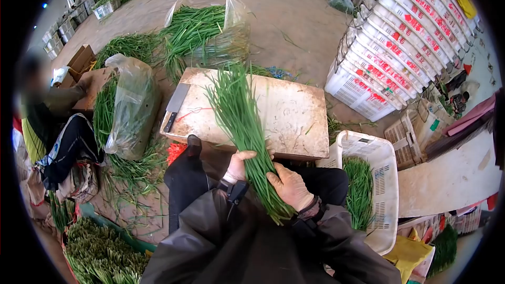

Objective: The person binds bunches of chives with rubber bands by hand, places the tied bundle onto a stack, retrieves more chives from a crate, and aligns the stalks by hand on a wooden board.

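Observation:
A thick bunch of long green chives [241, 113] lies slantwise across my lap, its far end over the worn white-topped low table [292, 108]. My left hand [238, 166] wraps around the bunch from the left, thumb on top. On the other side, my right hand [291, 186] grips it lower down, near the end closest to me. Both hands wear thin pale gloves, and some fingers are hidden behind the stalks. A cleaver [178, 99] with a black handle rests on the table's left edge, beside a thin red string [193, 112].
To my right stands a white plastic basket [389, 173] holding chives. Tall stacked crates [394, 37] rise beyond it. Plastic-wrapped chives [197, 23] lie ahead, and a filled clear bag [134, 110] stands left, near a seated person [52, 105]. Trimmed bundles [100, 252] sit at lower left.

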### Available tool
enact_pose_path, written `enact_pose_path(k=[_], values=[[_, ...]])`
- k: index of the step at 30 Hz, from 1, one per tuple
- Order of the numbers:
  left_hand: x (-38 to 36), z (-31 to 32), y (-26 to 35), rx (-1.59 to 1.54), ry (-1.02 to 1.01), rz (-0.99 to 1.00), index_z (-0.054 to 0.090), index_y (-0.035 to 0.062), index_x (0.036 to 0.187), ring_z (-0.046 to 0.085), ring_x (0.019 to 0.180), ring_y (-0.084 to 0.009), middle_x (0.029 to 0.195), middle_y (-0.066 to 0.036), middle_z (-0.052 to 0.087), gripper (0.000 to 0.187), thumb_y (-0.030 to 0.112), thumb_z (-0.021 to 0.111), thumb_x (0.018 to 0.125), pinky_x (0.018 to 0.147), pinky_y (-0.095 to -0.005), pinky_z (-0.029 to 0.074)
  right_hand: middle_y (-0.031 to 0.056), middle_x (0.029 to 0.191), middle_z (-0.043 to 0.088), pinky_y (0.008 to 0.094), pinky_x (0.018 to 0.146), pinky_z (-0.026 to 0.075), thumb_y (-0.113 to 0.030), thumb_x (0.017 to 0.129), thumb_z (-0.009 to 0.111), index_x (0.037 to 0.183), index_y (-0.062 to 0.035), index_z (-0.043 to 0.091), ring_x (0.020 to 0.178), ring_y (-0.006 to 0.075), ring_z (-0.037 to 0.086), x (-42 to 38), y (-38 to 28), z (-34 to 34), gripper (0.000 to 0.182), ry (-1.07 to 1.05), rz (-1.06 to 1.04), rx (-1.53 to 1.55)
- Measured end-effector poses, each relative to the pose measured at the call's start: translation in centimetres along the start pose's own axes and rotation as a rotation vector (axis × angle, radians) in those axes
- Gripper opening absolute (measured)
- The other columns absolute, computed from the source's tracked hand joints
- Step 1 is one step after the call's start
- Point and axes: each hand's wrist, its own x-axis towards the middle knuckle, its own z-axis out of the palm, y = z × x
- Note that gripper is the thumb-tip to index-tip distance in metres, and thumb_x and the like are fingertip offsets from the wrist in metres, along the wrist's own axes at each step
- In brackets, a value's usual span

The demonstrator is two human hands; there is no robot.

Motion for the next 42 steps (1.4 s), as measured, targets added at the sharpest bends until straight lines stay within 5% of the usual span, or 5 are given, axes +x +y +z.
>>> enact_pose_path(k=[4,9,25,35,42], values=[[0.0,-0.4,-0.1,0.017,-0.096,-0.026,0.046,-0.0012,0.149,0.06,0.125,-0.0389,0.145,-0.019,0.057,0.078,0.015,0.066,0.075,0.111,-0.0526,0.047,0.023,0.091,0.07,0.0541,0.073,0.053,-0.042,0.099,0.063,0.11,-0.0052,0.058,0.087,0.0466,0.067,0.3,-0.9,-0.8,0.039,-0.046,0.008,-0.137],[0.0,-0.4,-1.1,0.163,-0.168,0.118,0.047,-0.0002,0.146,0.062,0.123,-0.0355,0.14,-0.015,0.059,0.084,0.048,0.08,0.085,0.107,-0.0522,0.05,0.0218,0.088,0.069,0.0539,0.07,0.053,-0.045,0.091,0.071,0.1,-0.006,0.056,0.083,0.0455,0.067,0.4,-1.3,0.1,0.043,0.016,0.048,-0.152],[-0.2,-0.2,-0.4,0.037,-0.24,-0.107,0.048,-0.0079,0.146,0.059,0.127,-0.0414,0.138,-0.024,0.06,0.072,0.016,0.067,0.08,0.112,-0.0544,0.046,0.0227,0.087,0.069,0.0429,0.071,0.054,-0.04,0.104,0.06,0.124,-0.0026,0.065,0.084,0.0414,0.07,0.5,1.5,0.0,0.043,-0.097,0.017,0.123],[-0.5,0.2,-0.4,0.09,-0.159,-0.089,0.055,-0.0083,0.137,0.069,0.108,-0.0348,0.132,-0.021,0.065,0.06,0.011,0.069,0.082,0.1,-0.0523,0.055,0.0198,0.079,0.07,0.0504,0.07,0.053,-0.06,0.101,0.05,0.095,-0.0082,0.073,0.081,0.0423,0.068,1.8,1.1,-3.4,0.056,-0.287,0.084,-0.037],[-0.7,1.4,-0.4,0.12,-0.164,-0.135,0.054,-0.005,0.138,0.071,0.104,-0.0349,0.127,-0.021,0.067,0.059,0.011,0.071,0.083,0.091,-0.0478,0.06,0.0132,0.09,0.074,0.0358,0.068,0.056,-0.015,0.091,0.073,0.105,-0.0033,0.07,0.073,0.0263,0.071,6.3,-1.4,-5.9,0.019,0.314,-0.074,0.152]])
